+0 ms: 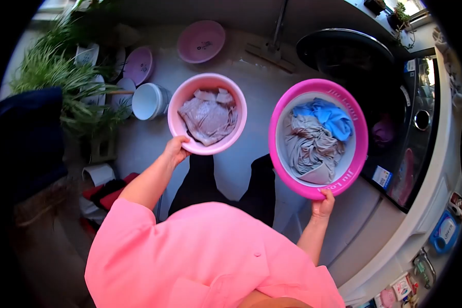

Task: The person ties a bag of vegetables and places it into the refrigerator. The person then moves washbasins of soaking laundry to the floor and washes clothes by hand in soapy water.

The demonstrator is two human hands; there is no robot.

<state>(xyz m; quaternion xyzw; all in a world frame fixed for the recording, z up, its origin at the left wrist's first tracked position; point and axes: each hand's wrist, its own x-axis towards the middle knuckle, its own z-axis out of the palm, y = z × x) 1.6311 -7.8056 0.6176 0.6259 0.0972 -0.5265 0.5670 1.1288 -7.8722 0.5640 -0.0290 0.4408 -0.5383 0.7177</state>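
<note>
My left hand (176, 150) is closed on the lower left rim of a light pink basin (241, 110). Bunched greyish-mauve cloth (209, 116) lies in that basin. At the right, my right hand (323, 203) grips the bottom rim of a larger bright pink basin (280, 167) with white lettering and a pale inside. Crumpled grey cloth (313, 149) and a blue cloth (326, 117) fill it. The two basins are apart, side by side in front of my body. My right fingers are partly hidden by the rim.
A black front-loading washing machine (420, 149) stands at the right, its round door (343, 43) swung open. A white bucket (149, 101), two more pink basins (201, 42) and green plants (56, 77) are at the left and back. A broom-like tool (271, 54) leans behind.
</note>
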